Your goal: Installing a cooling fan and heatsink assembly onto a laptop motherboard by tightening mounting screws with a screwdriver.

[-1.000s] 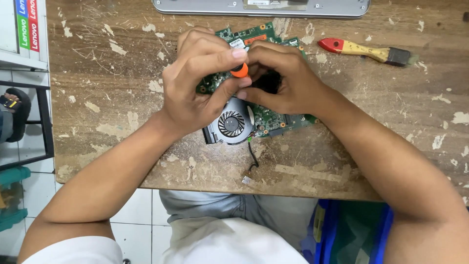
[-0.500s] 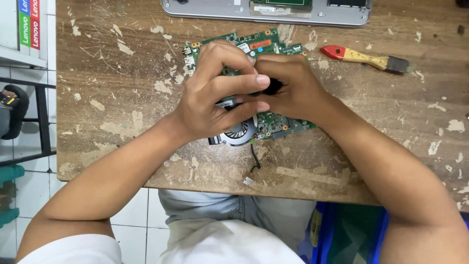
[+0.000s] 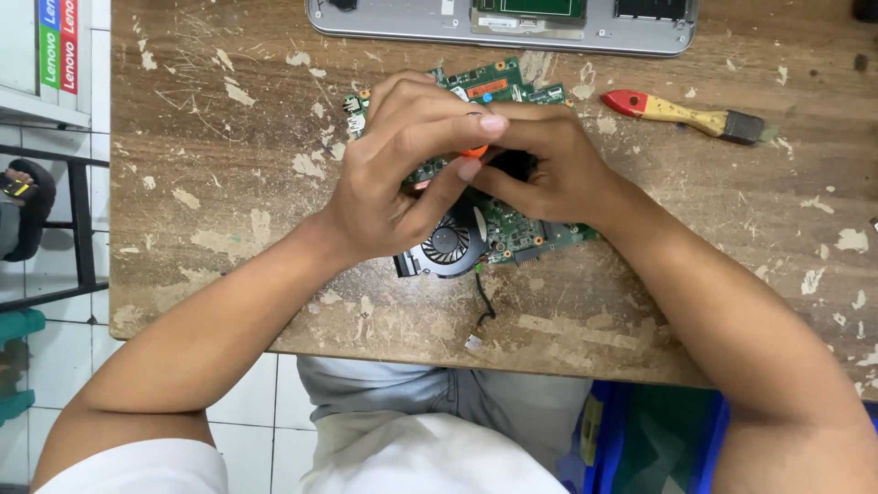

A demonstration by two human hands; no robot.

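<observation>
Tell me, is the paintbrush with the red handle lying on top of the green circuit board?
No, the paintbrush lies on the bare wooden table, apart from the circuit board and to its right in the picture.

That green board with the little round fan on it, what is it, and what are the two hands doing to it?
The picture comes from a camera worn on a person's head, looking down at their own two bare hands over a scratched wooden table. The green board is a flat circuit board covered in tiny parts. The round black fan sits at its near edge, and a thin black wire trails from it toward the table's edge. The left hand and the right hand meet above the board, pinching a small tool with an orange handle between their fingers. Its tip is hidden, so I cannot say what kind it is. To the right lies a brush with a red and wooden handle. At the far edge rests a flat silver case.
</observation>
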